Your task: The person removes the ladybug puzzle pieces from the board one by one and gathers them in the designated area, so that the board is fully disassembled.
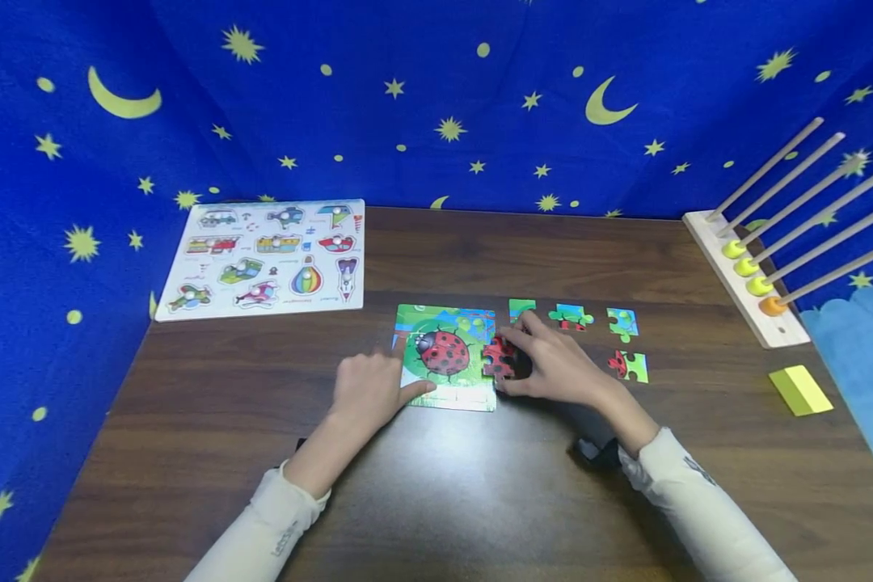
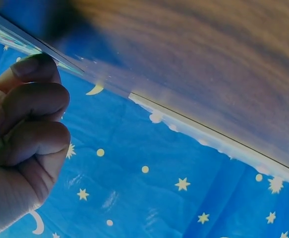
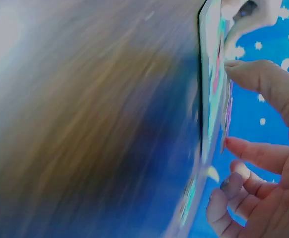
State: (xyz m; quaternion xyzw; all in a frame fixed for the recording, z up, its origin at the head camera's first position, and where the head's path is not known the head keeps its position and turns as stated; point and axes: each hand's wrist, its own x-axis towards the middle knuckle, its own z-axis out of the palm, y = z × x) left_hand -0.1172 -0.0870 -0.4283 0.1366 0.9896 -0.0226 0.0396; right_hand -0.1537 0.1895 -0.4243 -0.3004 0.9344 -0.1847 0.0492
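The left hand (image 1: 369,384) rests with straight thumb and forefinger on the ladybird board (image 1: 454,396); its other fingers are bent, with nothing seen in them. The right hand (image 1: 553,360) holds a red spotted piece (image 1: 498,358) in a pinch, at the board's edge on its side. I judge the work is at an early stage – this piece is in the fingers, and four others lie loose: three in a row (image 1: 571,317) beyond the right hand, one (image 1: 634,368) to its right. No two of these four are joined. Whether the board has fitted parts, I cannot tell. Farther out, beyond the left hand, is a vehicle board (image 1: 182,271); well right of the right hand – a rod stand (image 1: 713,242) and yellow block (image 1: 800,390).
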